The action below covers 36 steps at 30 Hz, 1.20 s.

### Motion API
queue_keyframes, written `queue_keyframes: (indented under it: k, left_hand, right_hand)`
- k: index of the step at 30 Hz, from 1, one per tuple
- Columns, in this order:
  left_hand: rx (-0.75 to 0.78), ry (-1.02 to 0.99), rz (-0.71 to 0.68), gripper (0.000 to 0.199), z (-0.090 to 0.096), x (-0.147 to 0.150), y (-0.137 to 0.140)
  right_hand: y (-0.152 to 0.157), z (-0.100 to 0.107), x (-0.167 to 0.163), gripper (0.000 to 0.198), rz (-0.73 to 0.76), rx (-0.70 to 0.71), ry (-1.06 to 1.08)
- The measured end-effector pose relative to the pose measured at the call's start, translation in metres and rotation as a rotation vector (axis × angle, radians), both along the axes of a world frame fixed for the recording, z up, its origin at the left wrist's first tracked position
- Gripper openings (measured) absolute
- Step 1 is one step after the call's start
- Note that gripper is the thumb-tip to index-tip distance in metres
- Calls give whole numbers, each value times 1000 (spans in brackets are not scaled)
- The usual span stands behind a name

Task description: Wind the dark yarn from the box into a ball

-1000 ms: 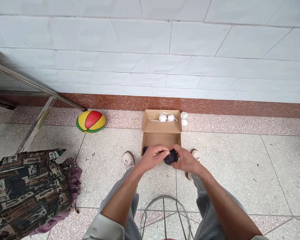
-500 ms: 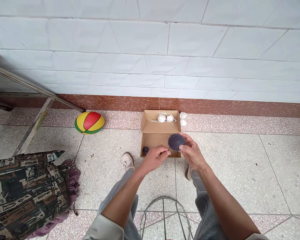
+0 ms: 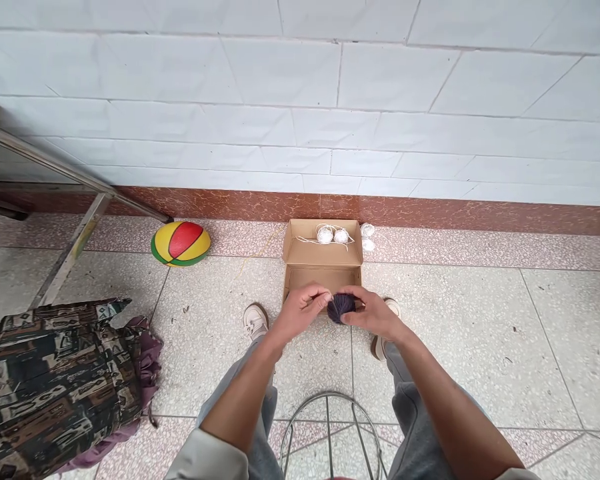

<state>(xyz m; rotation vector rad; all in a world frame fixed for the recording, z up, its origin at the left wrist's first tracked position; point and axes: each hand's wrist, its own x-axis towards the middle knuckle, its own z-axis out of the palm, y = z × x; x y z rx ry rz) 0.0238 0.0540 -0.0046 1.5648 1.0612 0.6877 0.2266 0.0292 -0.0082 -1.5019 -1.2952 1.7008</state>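
A dark purple-grey ball of yarn (image 3: 341, 308) sits in the fingers of my right hand (image 3: 375, 313), thumb below and fingers over the top. Close to its upper left side, my left hand (image 3: 305, 308) pinches finger and thumb together on the yarn's strand, which barely shows. Both hands are above the near edge of an open cardboard box (image 3: 323, 275). Two white yarn balls (image 3: 325, 234) with loose strands lie in its raised lid. The left front of the box is hidden by my left hand.
More white yarn balls (image 3: 367, 231) lie right of the lid. A yellow, red and green ball (image 3: 181, 243) rests by the wall near a metal frame (image 3: 75, 247). Patterned cloth (image 3: 55, 380) is at left. A round metal stool frame (image 3: 327, 427) stands between my legs.
My right hand has lowered the yarn ball slightly left and turned it. My left hand has risen a little to the ball's top left, covering the small dark ball in the box.
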Motion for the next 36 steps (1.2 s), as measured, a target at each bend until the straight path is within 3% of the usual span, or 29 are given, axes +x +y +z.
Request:
queue_keyframes:
  k: [4,11,15,20,23,27,32,36]
  left_hand:
    - [-2,36,38,27,-5,-1,5]
    - [-28,62,10,26,-8,5,2]
    - [-25,78,-100,28,-2,10,-4]
    - [-34,105,-237,31,2,14,-9]
    - [-48,73,-272,31,4,13,-10]
    - [-57,14,-205,29,7,6,-7]
    - [-26,16,-43,29,5,-3,2]
    - [-29,83,34,29,-5,-3,7]
  right_hand:
    - [-3,15,0,49,37,-133,359]
    - [-2,18,1,54,-242,-128,634]
    - [3,17,-3,47,-430,-17,512]
    - [10,5,-6,43,-564,236,104]
    - [10,-6,-5,45,-487,292,-138]
    - [6,-10,-3,43,-234,304,-288]
    - [-2,10,-3,44,114,76,44]
    - [-5,24,0,45,46,-83,396]
